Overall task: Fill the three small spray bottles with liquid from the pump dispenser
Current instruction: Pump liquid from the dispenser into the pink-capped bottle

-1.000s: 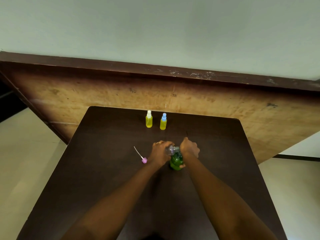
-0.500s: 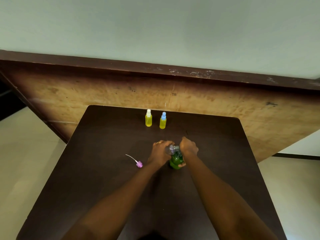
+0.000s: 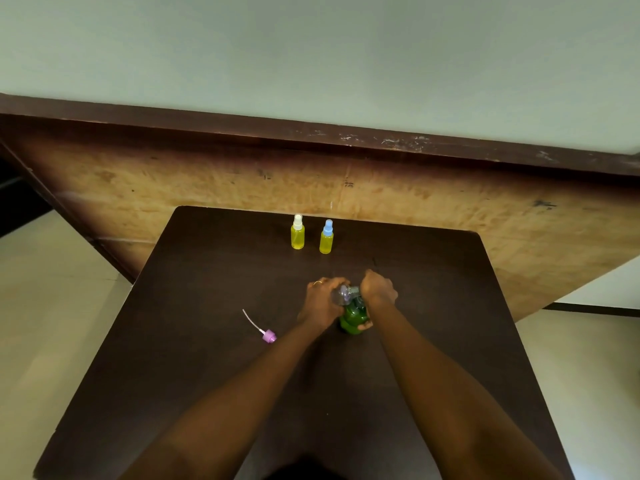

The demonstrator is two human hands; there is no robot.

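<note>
A green pump dispenser point(image 3: 352, 317) stands in the middle of the dark table point(image 3: 207, 375). My right hand point(image 3: 379, 289) is curled over its pump head, thumb low against its body. My left hand point(image 3: 322, 301) grips a small clear spray bottle point(image 3: 343, 294) without a cap, held at the dispenser's nozzle. Its pink spray cap point(image 3: 268, 336) with a thin dip tube lies on the table to the left of my left hand. Two small bottles full of yellow liquid stand at the far edge: one with a white cap point(image 3: 297, 233) and one with a blue cap point(image 3: 326, 238).
Behind the table's far edge a wooden panel point(image 3: 433, 202) rises, with a pale wall above it. Pale floor lies on both sides of the table.
The pink cap has rolled a little to the left and toward me. Both hands stay on the dispenser and the clear bottle, hardly moving.
</note>
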